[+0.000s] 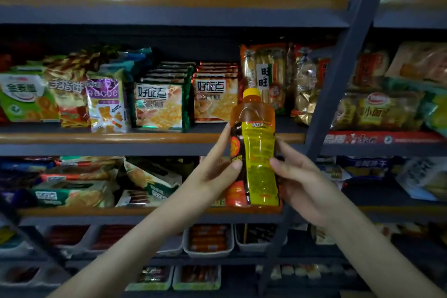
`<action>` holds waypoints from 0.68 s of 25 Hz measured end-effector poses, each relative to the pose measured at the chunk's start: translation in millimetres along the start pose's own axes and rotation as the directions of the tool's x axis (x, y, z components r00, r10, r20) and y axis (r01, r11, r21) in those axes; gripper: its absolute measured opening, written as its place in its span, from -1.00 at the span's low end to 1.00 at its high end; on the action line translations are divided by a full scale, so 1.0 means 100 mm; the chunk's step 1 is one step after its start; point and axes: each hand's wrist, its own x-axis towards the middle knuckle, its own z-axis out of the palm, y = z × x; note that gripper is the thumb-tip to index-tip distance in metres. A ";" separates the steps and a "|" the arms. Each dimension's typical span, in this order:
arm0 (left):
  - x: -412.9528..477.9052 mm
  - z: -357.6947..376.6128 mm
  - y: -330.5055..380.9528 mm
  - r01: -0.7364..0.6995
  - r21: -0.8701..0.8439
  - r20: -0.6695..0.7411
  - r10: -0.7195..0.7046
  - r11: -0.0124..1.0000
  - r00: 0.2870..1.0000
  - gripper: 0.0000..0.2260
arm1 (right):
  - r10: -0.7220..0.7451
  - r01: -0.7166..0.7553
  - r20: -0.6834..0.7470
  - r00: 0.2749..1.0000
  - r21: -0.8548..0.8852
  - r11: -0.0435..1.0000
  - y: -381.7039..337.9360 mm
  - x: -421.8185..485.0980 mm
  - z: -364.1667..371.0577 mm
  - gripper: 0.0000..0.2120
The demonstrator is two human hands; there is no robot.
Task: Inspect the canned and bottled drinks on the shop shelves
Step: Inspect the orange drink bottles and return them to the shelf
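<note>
Snack packs (158,106): stood in rows on the middle shelf (96,138), behind and left of the hands.

Left hand (216,173): clamped on the bottle's left flank, thumb laid across the front and fingers wrapped round behind.

Bottle (256,147): held in the air in front of the shelving, between the two hands and touching both. It hides a stretch of the middle shelf's edge.

Long axis: near vertical, with the yellow cap (251,92) up and the base down, leaning only a little.

Label (261,176): the yellow printed panel faces the camera; the print is too small to read.

Right hand (298,185): holds the right flank a little lower, thumb on the label's edge and fingers curled behind.

Post (338,94): grey upright just right of the bottle, farther back.

Relation governing the next move: the bottle stands between the grips, neither hand clearly nearer — a turn about the upright axis would likely show the hidden side, one hand steadying while the other shifts.

Stage, as judged: inspection of this bottle under way.
</note>
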 end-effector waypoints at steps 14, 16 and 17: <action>1.32 2.59 -0.02 -0.216 0.463 0.123 0.179 0.859 0.976 -0.31 | -0.080 -0.026 -0.432 0.898 -0.236 0.971 -0.71 -1.40 -2.06 -0.48; 1.62 2.93 0.09 -0.279 0.441 0.182 0.219 0.853 0.959 -0.39 | -0.161 0.048 -0.504 0.849 -0.229 0.972 -0.92 -1.58 -2.42 -0.57; 1.79 3.06 0.20 -0.320 0.429 0.201 0.256 0.845 0.945 -0.47 | -0.201 0.097 -0.537 0.819 -0.215 0.972 -1.04 -1.65 -2.58 -0.62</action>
